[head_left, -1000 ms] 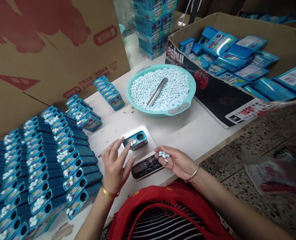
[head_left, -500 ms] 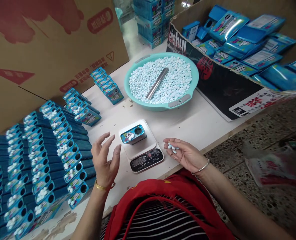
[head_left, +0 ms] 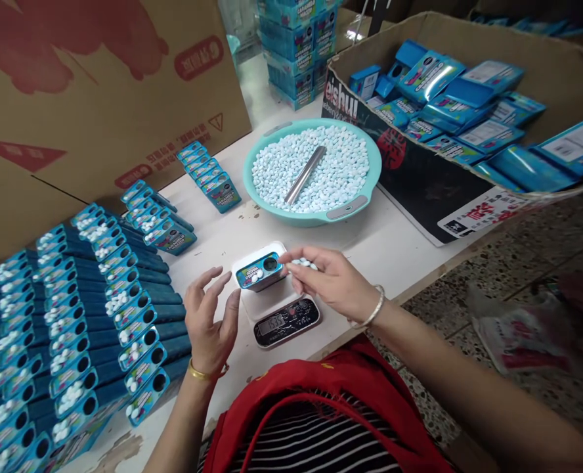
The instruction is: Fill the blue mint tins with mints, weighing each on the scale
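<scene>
On the white digital scale (head_left: 272, 302) stands a blue candy tin (head_left: 262, 270) with a round dark hole in its top and a few candies lying on the lid. The scale's display is lit. My right hand (head_left: 333, 282) is closed around several small pale candies (head_left: 302, 263), its fingertips beside the tin's hole end. To the left of the tin, my left hand (head_left: 210, 318) hangs with fingers spread and holds nothing. A teal basin (head_left: 316, 220) full of pale candies (head_left: 272, 171) sits behind the scale, with a metal scoop (head_left: 305, 175) lying on them.
Rows of blue tins (head_left: 138, 315) with candies on their lids fill the left. A shorter row of tins (head_left: 220, 190) stands behind. A large carton (head_left: 99, 85) blocks the back left. At right, an open box (head_left: 360, 135) holds more tins; stacked packs (head_left: 291, 52) stand behind.
My right hand has moved left and up from beside the scale to the tin's hole end, carrying the candies. My left hand stays almost where it was. The view has shifted slightly.
</scene>
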A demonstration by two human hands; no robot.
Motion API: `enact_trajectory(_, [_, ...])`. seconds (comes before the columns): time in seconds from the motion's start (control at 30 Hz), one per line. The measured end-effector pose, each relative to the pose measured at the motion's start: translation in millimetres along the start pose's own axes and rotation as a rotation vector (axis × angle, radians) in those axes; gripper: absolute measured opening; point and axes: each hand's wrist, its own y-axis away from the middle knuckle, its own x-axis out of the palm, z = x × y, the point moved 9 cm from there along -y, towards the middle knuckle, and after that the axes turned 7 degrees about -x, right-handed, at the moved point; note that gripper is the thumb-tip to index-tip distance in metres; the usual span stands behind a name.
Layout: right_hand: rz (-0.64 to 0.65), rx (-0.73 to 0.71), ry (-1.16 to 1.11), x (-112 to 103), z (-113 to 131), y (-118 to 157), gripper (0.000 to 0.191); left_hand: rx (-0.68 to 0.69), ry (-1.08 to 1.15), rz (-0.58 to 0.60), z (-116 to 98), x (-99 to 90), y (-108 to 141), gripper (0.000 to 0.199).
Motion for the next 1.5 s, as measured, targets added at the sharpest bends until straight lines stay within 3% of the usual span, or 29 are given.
enact_trajectory(0.17, [0.081,-0.204,0.344,19.2,24.5,-24.3,0.015,-0.026,-0.001,0.01,9.4,-5.3,5.3,0.028])
enact_trajectory(0.4, [0.06,-0.266,0.374,22.9,28.5,-27.0,0.017,-0.059,0.027,0.025,19.1,-4.0,11.3,0.026])
enact_trajectory(0.53, [-0.013,-0.095,0.058,6.0,20.0,-28.3,0.016,-0.07,0.036,0.01,20.8,-5.5,11.6,0.025])
enact_trajectory(0.67, [-0.172,0.091,-0.256,-30.9,-10.0,-15.1,0.019,-0.093,0.035,-0.006,26.0,-8.1,13.9,0.023])
enact_trajectory(0.8, [-0.305,0.213,-0.353,-62.1,-46.2,9.4,0.02,-0.109,0.05,-0.009,28.6,-7.7,16.5,0.021])
enact_trajectory(0.9, [-0.322,0.253,-0.329,-67.7,-57.7,22.8,0.02,-0.109,0.06,-0.009,26.9,-6.5,16.6,0.021])
enact_trajectory(1.23, [-0.119,0.293,-0.331,-13.4,-58.3,19.7,0.028,0.061,0.003,0.033,-4.7,3.6,6.0,0.027])
enact_trajectory(1.37, [-0.064,0.309,-0.36,2.8,-64.7,19.9,0.028,0.039,-0.081,0.039,-11.9,8.1,-7.0,0.022])
enact_trajectory(1.5, [-0.051,0.307,-0.398,10.3,-69.8,20.5,0.029,-0.017,-0.081,0.158,-14.9,21.1,-18.3,0.01])
